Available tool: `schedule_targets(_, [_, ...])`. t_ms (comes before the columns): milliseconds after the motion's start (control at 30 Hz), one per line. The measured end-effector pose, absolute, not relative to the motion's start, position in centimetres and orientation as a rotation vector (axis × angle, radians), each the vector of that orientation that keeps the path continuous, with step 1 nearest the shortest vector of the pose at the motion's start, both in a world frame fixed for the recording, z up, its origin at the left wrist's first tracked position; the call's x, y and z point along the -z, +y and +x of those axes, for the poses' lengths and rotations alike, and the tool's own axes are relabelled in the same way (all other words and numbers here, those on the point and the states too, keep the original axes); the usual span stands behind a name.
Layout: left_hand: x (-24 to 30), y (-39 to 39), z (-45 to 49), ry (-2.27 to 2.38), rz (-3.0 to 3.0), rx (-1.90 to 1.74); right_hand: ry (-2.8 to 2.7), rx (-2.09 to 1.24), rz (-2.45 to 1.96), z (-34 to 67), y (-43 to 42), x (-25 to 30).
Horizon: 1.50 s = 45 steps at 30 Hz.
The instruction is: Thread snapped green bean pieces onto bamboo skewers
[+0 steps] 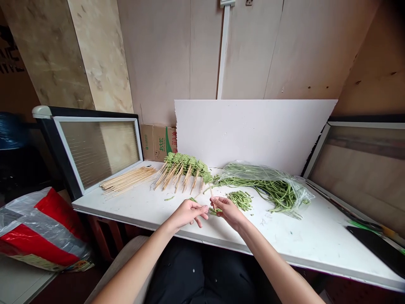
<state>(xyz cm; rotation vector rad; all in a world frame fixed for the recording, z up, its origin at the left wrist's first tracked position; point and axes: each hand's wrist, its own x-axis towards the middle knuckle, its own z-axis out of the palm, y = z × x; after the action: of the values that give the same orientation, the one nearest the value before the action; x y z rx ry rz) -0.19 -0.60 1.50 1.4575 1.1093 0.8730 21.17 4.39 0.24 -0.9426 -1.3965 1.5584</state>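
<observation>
My right hand (pixel 226 209) pinches a thin wooden skewer (pixel 211 191) that points up and away from me. A short green bean piece (pixel 214 211) shows by its fingertips; whether it is on the skewer I cannot tell. Just to the left is my left hand (pixel 190 213), its fingers apart and pointing toward the right hand. Another bean piece (pixel 193 199) shows just behind the left hand, and I see no clear grip on it. Beyond the right hand lies a small heap of cut bean pieces (pixel 240 199).
A pile of loaded bean skewers (pixel 185 166) sits at the back, with bare skewers (pixel 128 179) to its left. Long green beans (pixel 275 190) lie in a clear plastic bag at right. A dark flat object (pixel 376 249) lies by the right edge of the white table (pixel 303 240).
</observation>
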Motion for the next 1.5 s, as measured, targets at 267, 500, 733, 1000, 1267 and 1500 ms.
schedule_targets(267, [0.2,0.5,0.2,1.000,1.363,-0.896,-1.499,-1.524,-0.890,20.0,3.6,0.8])
schedule_targets(500, [0.6,0.5,0.6,1.122,1.436,-0.976,-1.602,-1.365,-0.907,19.0,3.3,1.6])
schedule_targets(733, [0.5,0.5,0.5,1.162,1.468,-0.975,-1.539,-1.392,-0.847,18.8,3.7,2.2])
schedule_targets(1000, [0.7,0.5,0.5,1.156,1.446,-0.988,-1.551,-1.400,-0.865,18.9,3.2,1.7])
schedule_targets(1267, [-0.1,1.6,-1.7,1.280,1.445,-1.057,-1.607,-1.280,-0.965,18.7,3.4,2.2])
schedule_targets(1500, [0.6,2.2,-1.8,1.198,1.457,-1.204,-1.655,-1.298,-0.957,17.8,2.6,2.5])
